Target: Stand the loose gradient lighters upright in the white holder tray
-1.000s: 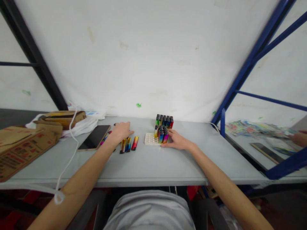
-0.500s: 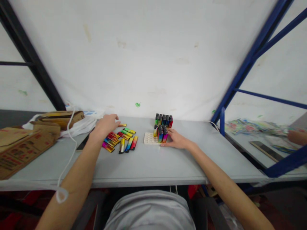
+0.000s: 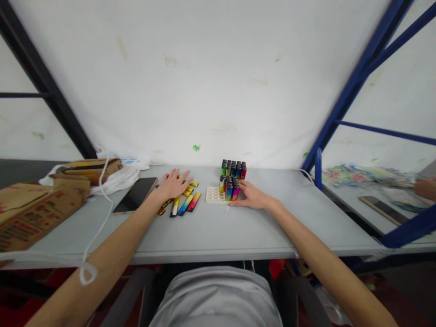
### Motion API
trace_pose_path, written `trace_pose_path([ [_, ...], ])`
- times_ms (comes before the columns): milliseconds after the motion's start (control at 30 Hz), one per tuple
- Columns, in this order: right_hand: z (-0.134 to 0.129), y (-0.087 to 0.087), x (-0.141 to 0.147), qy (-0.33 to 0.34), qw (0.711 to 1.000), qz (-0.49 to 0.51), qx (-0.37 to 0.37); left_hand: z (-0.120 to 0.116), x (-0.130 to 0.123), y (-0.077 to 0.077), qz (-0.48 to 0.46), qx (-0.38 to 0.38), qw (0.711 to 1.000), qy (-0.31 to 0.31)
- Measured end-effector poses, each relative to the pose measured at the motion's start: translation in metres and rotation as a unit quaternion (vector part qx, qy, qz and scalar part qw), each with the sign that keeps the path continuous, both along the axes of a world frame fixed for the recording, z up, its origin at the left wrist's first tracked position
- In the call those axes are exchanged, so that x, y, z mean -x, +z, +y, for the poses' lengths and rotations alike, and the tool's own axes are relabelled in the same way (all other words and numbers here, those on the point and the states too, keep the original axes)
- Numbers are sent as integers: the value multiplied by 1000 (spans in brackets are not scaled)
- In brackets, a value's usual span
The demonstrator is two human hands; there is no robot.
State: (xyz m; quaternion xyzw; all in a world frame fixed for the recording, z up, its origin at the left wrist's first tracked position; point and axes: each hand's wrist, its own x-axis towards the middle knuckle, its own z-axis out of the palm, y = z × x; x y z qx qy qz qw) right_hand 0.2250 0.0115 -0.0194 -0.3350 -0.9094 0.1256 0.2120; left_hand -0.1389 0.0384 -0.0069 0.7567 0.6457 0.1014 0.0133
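Note:
My left hand (image 3: 172,185) lies with fingers spread over a pile of loose lighters, covering much of it. A blue-and-yellow lighter (image 3: 185,204) and a red one (image 3: 194,202) lie beside it on the table. My right hand (image 3: 251,196) holds the right end of a white tray with round holes (image 3: 213,195), thumb at the front and fingers behind. Several colourful lighters (image 3: 231,190) stand upright in the tray's right part, next to those fingers; the holes on its left are bare. Behind the tray stands a block of upright lighters (image 3: 233,170).
A black-screened phone (image 3: 135,196) lies left of the pile. Beyond it are white plastic (image 3: 116,180) and cardboard boxes (image 3: 44,209), with a white cable (image 3: 108,200) hanging in front. Blue shelf posts (image 3: 340,104) stand at the right; another person's hand (image 3: 425,188) shows beyond.
My left hand has moved right, from the pile's back-left edge onto the lighters, its fingers now spread. The phone has come into fuller view. My right hand stays at the tray.

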Motion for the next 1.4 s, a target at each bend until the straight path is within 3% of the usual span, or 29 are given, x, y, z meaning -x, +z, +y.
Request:
trace_pose_path([
  [500,0,1,1,2,1000,-13,-1,13,-18,-5,41,20,999,-18],
  [633,0,2,1,1,1000,-10,-1,18,-3,6,-19,-21,998,-51],
  [767,-1,2,2,3,1000,-9,-1,21,23,21,-29,-85,996,-10],
  [867,-2,2,2,3,1000,-7,-2,20,40,27,-2,-56,998,27],
  [1000,-2,3,2,1,1000,-11,-5,17,46,26,13,9,1000,21],
  [1133,-2,3,2,2,1000,-11,-3,17,44,24,4,-13,1000,-5],
  [1267,-3,3,2,2,1000,-6,-1,18,39,25,-58,-38,998,-5],
  [1400,-3,3,2,3,1000,-5,-3,15,30,34,-236,-108,965,41],
])
